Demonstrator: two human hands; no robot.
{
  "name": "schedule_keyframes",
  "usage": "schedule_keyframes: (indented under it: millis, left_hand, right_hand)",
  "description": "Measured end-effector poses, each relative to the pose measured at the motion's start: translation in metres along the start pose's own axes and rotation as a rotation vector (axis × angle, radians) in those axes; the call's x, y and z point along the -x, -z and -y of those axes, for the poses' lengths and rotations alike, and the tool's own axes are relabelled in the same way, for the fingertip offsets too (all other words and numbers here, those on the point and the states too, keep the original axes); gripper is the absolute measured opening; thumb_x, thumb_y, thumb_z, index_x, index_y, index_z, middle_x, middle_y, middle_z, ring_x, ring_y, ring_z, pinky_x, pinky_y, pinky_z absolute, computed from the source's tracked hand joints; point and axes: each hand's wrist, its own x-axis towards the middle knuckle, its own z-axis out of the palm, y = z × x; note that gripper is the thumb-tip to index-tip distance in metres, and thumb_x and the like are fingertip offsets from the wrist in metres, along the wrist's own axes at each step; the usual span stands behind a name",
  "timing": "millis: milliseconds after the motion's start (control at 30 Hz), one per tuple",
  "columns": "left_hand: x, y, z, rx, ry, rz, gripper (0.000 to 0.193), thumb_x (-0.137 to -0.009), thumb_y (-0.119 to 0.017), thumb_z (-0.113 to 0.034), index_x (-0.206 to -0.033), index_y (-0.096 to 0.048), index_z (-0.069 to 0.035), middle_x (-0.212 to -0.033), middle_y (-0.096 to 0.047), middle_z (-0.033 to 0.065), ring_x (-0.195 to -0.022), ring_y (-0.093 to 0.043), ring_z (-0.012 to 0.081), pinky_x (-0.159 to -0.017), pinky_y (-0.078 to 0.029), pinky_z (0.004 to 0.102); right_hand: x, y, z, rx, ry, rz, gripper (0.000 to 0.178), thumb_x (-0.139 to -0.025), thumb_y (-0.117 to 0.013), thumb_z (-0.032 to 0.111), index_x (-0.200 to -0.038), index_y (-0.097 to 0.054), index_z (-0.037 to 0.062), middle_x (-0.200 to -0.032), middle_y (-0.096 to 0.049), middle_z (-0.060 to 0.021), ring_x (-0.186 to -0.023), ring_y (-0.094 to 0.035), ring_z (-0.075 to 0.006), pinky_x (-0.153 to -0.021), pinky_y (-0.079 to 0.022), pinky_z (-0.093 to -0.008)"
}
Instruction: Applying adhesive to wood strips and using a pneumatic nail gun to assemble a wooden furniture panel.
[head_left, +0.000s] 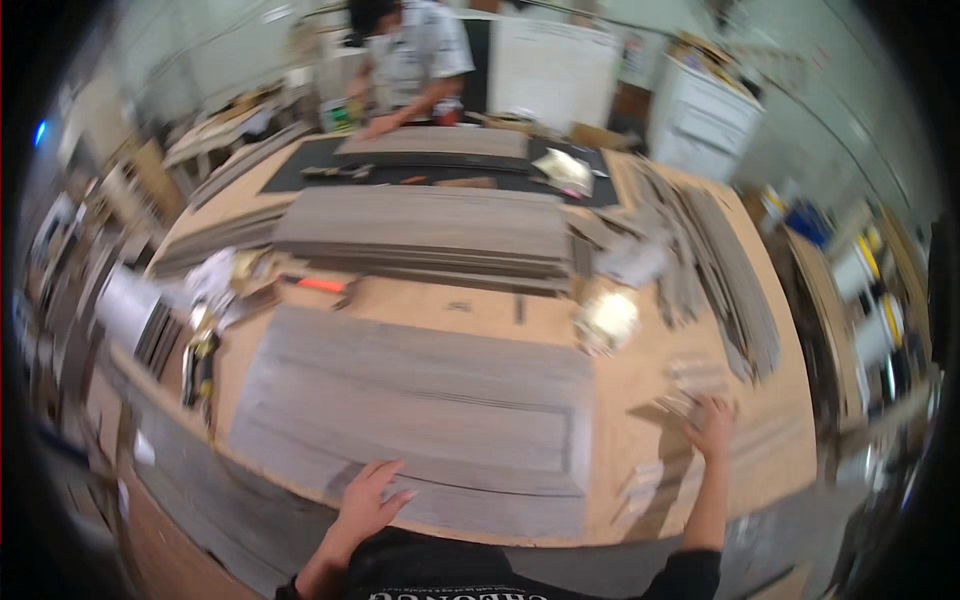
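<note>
On my feed, the left hand [370, 503] is at the near edge of the grey wooden panel [420, 415], fingers spread, and that panel lies flat on the tabletop [415, 299]. I have the right hand [712, 430] beside some small pale pieces [697, 374], but can't tell whether its bent fingers grip one.

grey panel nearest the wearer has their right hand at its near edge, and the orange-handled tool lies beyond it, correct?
Not quite: the head view shows the left hand at the near edge of the grey panel, with the orange-handled tool lying beyond it.
</note>
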Motion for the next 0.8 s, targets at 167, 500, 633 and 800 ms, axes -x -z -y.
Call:
schedule_keyframes:
  millis: [167,500,633,800]
  left_hand:
    - [-0.009,0.020,0.018,0.252,-0.033,0.088,0.048,-0.083,-0.076,-0.023,-0.126,-0.061,-0.008,-0.108,-0.063,0.0100,-0.088,-0.064,0.0204,-0.077,-0.051,0.0318]
    - [-0.026,0.093,0.107,0.619,-0.073,-0.024,0.041,-0.091,-0.067,-0.031,-0.123,-0.062,-0.004,-0.098,-0.068,0.0075,-0.084,-0.065,0.0194,-0.072,-0.051,0.0321]
    - [-0.032,0.118,0.179,1.252,0.317,0.205,0.045,-0.097,-0.058,-0.036,-0.120,-0.062,0.002,-0.103,-0.069,0.0088,-0.091,-0.066,0.0215,-0.081,-0.052,0.0338]
    - [-0.036,0.153,0.208,1.453,0.513,0.795,0.061,-0.099,-0.046,-0.048,-0.129,-0.053,0.004,-0.115,-0.065,0.0191,-0.103,-0.065,0.0264,-0.096,-0.049,0.0389]
  right_hand:
    - [0.003,0.039,0.104,-0.129,0.211,-0.359,0.053,-0.060,-0.075,0.020,-0.110,-0.061,0.0102,-0.105,-0.062,-0.0090,-0.106,-0.057,-0.0296,-0.108,-0.030,-0.0520]
    - [0.036,-0.024,0.489,-0.958,0.749,0.038,0.058,-0.067,-0.083,0.024,-0.120,-0.063,0.0130,-0.112,-0.066,-0.0065,-0.110,-0.060,-0.0256,-0.104,-0.036,-0.0471]
    - [0.048,0.013,0.573,-0.641,0.912,0.231,0.055,-0.068,-0.080,0.029,-0.119,-0.064,0.0192,-0.115,-0.065,-0.0031,-0.114,-0.059,-0.0215,-0.111,-0.024,-0.0553]
    - [0.061,0.020,0.613,-0.391,1.038,0.575,0.054,-0.075,-0.074,0.032,-0.127,-0.060,0.0256,-0.120,-0.059,0.0007,-0.119,-0.055,-0.0190,-0.111,-0.017,-0.0619]
